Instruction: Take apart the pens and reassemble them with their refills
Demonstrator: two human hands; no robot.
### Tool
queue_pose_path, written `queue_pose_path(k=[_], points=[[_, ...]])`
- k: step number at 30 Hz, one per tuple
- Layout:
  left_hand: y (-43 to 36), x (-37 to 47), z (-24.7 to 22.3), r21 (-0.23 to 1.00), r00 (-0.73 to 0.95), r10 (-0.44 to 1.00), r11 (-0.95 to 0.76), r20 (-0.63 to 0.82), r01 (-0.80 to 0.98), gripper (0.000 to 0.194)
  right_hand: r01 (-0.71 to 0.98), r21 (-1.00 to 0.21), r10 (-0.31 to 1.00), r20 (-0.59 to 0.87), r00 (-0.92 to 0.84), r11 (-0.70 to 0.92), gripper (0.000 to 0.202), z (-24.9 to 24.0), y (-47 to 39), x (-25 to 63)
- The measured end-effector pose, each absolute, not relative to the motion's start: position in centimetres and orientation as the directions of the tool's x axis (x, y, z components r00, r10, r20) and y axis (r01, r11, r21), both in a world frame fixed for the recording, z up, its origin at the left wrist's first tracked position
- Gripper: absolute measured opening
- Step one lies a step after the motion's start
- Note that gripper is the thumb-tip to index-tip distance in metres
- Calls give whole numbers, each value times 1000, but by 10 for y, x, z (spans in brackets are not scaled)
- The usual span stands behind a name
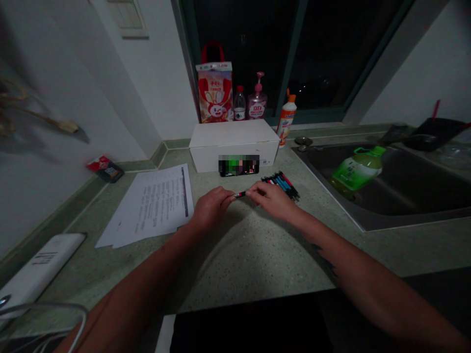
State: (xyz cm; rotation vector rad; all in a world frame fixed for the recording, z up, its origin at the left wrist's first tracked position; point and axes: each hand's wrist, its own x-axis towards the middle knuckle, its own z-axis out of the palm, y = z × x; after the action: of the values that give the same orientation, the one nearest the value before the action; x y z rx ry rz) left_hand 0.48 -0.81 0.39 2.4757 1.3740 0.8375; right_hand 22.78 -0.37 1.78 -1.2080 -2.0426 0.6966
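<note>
Between my two hands a dark pen with a red and white band is held level above the counter. My left hand pinches its left end, and my right hand grips the right end with thumb and forefinger. Just behind my right hand lies a bundle of pens, black, blue and red, partly covered by the hand. A phone with a lit screen leans against a white box beyond my hands.
Printed sheets lie to the left, near a dark red-labelled packet and a white power strip with cables. At right, a sink holds a green jug. An orange-capped bottle and a pink pump bottle stand behind.
</note>
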Motion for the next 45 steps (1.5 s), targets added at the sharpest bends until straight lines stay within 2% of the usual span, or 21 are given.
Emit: queue_pose_path(k=[4,9,14,19,24,29,34,39,45], points=[[-10,5,3,410,444,802,-589,400,696,26,547,-726,899,241,-365,417,31,17,-4,227],[-9,6,0,406,435,798,-592,418,696,25,530,-715,886,308,-346,456,12,17,-3,228],[-9,5,-1,409,438,806,-583,399,702,26,580,-695,896,231,-380,425,29,18,-4,227],[-8,4,-1,405,416,815,-567,404,717,26,584,-680,893,280,-354,444,16,18,-4,228],[-10,6,1,403,439,808,-581,393,707,26,588,-688,898,242,-367,426,31,16,-2,228],[-10,7,1,417,426,809,-578,405,702,23,557,-710,899,287,-330,431,16,18,-2,227],[-9,5,-1,410,434,804,-585,407,700,25,600,-686,902,214,-376,412,31,17,-2,228],[-8,4,-2,420,425,812,-575,400,702,25,533,-715,885,288,-365,452,11,16,-1,228],[-9,5,-2,417,431,808,-580,400,700,24,580,-701,899,223,-376,416,27,17,-2,228]])
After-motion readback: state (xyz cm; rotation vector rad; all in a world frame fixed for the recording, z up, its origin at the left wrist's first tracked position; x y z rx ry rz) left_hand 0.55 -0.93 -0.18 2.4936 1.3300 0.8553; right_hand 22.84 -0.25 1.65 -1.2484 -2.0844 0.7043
